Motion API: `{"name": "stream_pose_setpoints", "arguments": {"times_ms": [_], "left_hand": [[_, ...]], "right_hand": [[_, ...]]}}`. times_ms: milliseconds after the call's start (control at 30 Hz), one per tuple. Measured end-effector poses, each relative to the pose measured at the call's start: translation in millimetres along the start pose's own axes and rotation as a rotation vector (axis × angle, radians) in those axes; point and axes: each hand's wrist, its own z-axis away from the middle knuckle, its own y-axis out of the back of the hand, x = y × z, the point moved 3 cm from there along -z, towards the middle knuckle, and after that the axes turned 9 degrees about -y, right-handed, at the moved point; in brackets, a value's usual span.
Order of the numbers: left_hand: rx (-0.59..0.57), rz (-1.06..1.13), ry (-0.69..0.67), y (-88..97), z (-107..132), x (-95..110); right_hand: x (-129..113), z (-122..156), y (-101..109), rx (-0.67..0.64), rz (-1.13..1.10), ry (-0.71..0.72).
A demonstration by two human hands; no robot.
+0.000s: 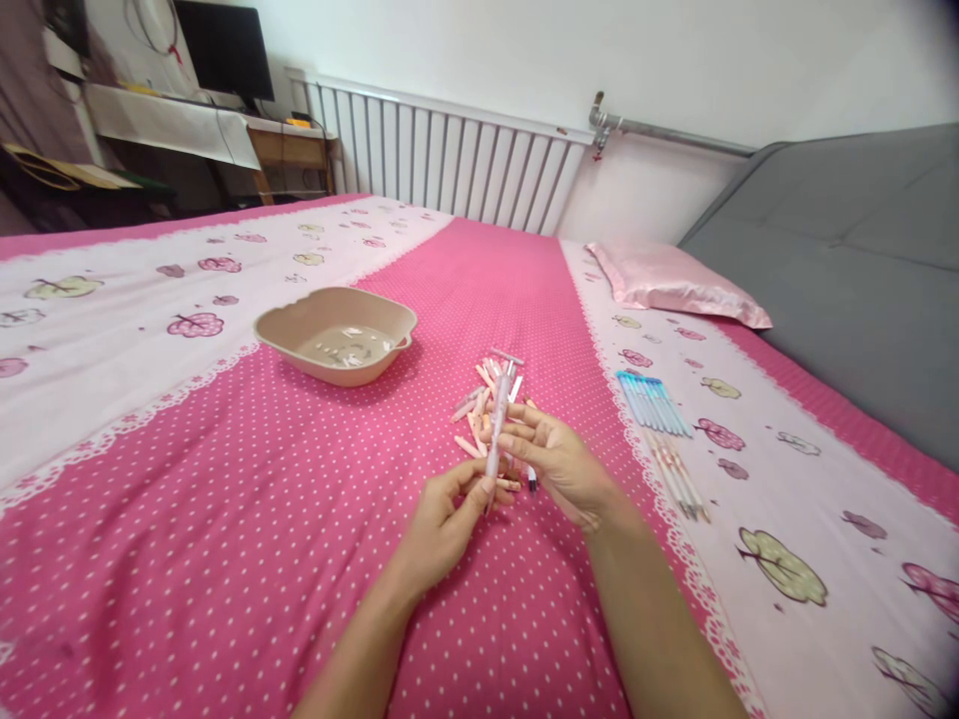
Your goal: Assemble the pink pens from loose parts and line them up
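Between my two hands stands a pale pink pen (497,419), held nearly upright. My left hand (454,509) pinches its lower end, and the fingers of my right hand (550,454) close on its middle from the right side. Behind and below the pen lies a loose pile of pens and caps (472,414) in pink, cream and white, partly hidden by my hands. To the right, a row of blue pens (653,403) lies side by side, with several white and pink pens (680,479) lined up just nearer to me.
A beige plastic basin (337,374) with small white pieces in it sits left of the pile. The pink dotted bedspread (300,559) lies under everything. A pink pillow (674,285) rests at the right by a grey headboard (831,220). A radiator (442,150) and desk (292,145) stand beyond.
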Motion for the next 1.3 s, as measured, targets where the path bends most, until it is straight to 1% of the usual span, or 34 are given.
{"name": "stream_pose_setpoints", "arguments": {"times_ms": [133,300,467,600,800,933,1067,1300], "left_hand": [[0.016,0.010,0.004,-0.5,-1.1,1.2],[0.066,-0.027,0.037,0.3,-1.3,1.6],[0.097,-0.060,0.058,1.9,-0.9,2.5],[0.081,-0.040,0.034,1.6,-1.2,3.3],[0.009,0.055,0.004,0.7,-1.5,0.9],[-0.021,0.025,-0.008,1.4,-0.4,1.2],[-0.019,0.010,0.001,1.1,0.6,2.5],[0.042,0.020,0.044,0.1,-0.2,2.7]], "right_hand": [[-0.1,-0.2,0.2,0.005,0.029,0.017],[0.7,0.0,-0.3,0.059,0.048,-0.006],[0.9,0.9,-2.3,0.061,0.059,-0.019],[-0.8,1.9,-3.8,0.038,0.046,-0.024],[-2.9,4.0,-6.1,-0.070,-0.004,-0.049],[-1.4,4.3,-4.7,-0.046,-0.001,-0.072],[0.0,3.5,-2.7,-0.040,-0.017,-0.062],[-0.5,1.3,-1.2,-0.015,0.020,-0.013]]}}
